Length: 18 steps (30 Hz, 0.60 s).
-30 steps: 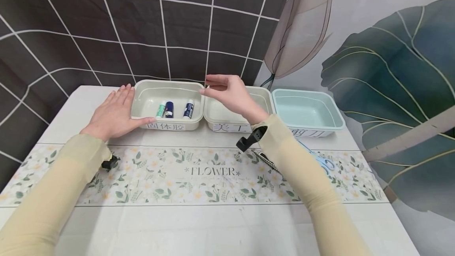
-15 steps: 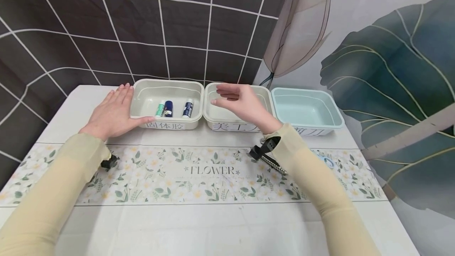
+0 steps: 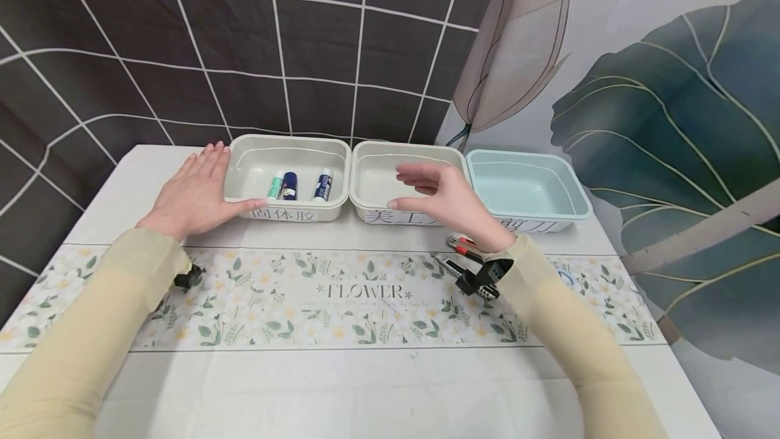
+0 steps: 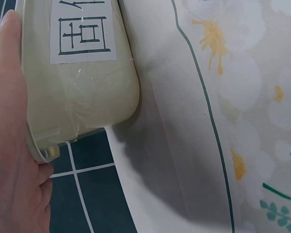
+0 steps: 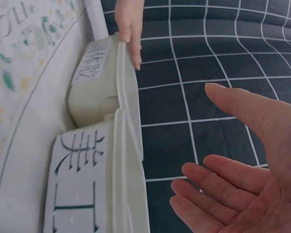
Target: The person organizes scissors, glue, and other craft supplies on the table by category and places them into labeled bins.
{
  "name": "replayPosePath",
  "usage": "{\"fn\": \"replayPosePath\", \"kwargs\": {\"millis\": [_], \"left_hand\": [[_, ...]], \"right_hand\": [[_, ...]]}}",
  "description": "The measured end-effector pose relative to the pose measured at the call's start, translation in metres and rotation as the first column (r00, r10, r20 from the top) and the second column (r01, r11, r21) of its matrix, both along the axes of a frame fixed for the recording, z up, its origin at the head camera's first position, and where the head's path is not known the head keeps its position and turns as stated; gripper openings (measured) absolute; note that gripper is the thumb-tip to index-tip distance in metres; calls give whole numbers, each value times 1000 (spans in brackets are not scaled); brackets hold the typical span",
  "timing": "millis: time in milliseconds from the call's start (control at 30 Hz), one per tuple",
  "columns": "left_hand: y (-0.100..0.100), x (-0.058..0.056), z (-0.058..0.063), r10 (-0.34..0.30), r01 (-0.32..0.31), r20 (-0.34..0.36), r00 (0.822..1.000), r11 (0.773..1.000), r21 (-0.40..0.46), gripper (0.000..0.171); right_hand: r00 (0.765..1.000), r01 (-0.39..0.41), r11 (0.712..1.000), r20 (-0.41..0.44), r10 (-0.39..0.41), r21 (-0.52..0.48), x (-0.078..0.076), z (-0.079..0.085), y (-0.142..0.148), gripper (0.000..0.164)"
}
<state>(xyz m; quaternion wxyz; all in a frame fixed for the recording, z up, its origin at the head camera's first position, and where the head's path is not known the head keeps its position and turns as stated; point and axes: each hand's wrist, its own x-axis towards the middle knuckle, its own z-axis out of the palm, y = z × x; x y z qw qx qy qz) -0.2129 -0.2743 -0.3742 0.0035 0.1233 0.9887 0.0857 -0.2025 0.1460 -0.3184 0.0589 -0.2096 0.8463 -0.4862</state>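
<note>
My left hand (image 3: 193, 194) lies with straight fingers against the left end of a cream bin (image 3: 250, 212), its thumb along the front rim. In the left wrist view that hand (image 4: 9, 121) runs along the rim of the labelled bin (image 4: 82, 92). Inside the bin are a green glue stick (image 3: 275, 186) and two navy glue sticks (image 3: 289, 186). Over the middle cream bin (image 3: 372, 185) my right hand (image 3: 447, 198) hovers, holding nothing. Its thumb and fingers are spread apart in the right wrist view, where the right hand (image 5: 242, 170) shows its palm.
A light blue bin (image 3: 518, 188) stands at the right end of the row. In front of the bins lie a red-and-black utility knife (image 3: 464, 246) and a patterned one (image 3: 451, 266), partly behind the right wrist camera. Blue scissors (image 3: 567, 276) are mostly hidden by the right sleeve.
My right hand has moved to the right, from between the left and middle bins to the middle bin's right part, uncovering the red-and-black utility knife. The left hand has stayed put.
</note>
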Motion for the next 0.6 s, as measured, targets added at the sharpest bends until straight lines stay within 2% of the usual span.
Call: {"fn": "replayPosePath", "kwargs": {"millis": [300,600], "left_hand": [[0,1,0,-4,4,-6,1000,1000,4,122],[0,0,0,-5,5,-2,1000,1000,4,122]], "right_hand": [[1000,2,1000,28,-2,29,16,-10,24,60],[999,15,995,45,-20,102,34,-12,47,61]]}}
